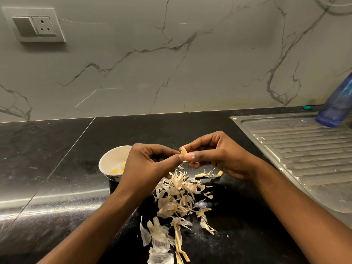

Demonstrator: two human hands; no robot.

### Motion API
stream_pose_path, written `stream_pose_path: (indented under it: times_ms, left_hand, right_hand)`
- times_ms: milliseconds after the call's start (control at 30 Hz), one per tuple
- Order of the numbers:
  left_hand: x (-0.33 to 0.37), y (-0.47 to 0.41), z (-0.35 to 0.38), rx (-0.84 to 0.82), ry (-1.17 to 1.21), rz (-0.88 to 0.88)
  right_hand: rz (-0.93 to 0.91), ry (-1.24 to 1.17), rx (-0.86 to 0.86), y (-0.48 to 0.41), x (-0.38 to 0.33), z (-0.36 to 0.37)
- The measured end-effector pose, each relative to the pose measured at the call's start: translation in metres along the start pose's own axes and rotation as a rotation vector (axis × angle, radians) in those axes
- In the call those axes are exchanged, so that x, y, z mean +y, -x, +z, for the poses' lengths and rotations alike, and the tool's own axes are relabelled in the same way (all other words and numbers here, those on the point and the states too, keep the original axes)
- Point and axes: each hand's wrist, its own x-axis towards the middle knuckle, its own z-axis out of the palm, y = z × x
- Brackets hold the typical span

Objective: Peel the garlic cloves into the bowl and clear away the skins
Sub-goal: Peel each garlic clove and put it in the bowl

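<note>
Both hands' grip pinches one garlic clove (184,153) above the skins (177,199)

My right hand (215,155) and left hand (146,164) pinch over most of the garlic clove (184,153); can't tell how much skin is left on it. Left hand also hides the right side of the bowl (106,161). Blue bottle (337,105) cut by right edge, skins (177,199) by bottom edge.

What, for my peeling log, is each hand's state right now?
Left hand: closed, pinching the small pale papery-skinned garlic clove.
Right hand: closed, its grip on the same garlic clove.
</note>
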Motion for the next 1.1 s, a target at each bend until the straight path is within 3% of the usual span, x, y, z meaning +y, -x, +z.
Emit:
stream_pose_path:
  times_ms: [567, 833, 1100]
  left_hand:
    - [-0.001, 0.002, 0.003, 0.056, -0.066, 0.041]
    - [0.000, -0.001, 0.001, 0.055, 0.073, -0.068]
    - [-0.001, -0.003, -0.002, 0.078, 0.050, -0.091]
  right_hand:
    - [-0.025, 0.049, -0.028, -0.002, 0.002, 0.007]
    - [-0.036, -0.029, -0.062, -0.002, 0.003, 0.003]
    - [-0.015, -0.118, -0.086, -0.002, 0.001, -0.006]
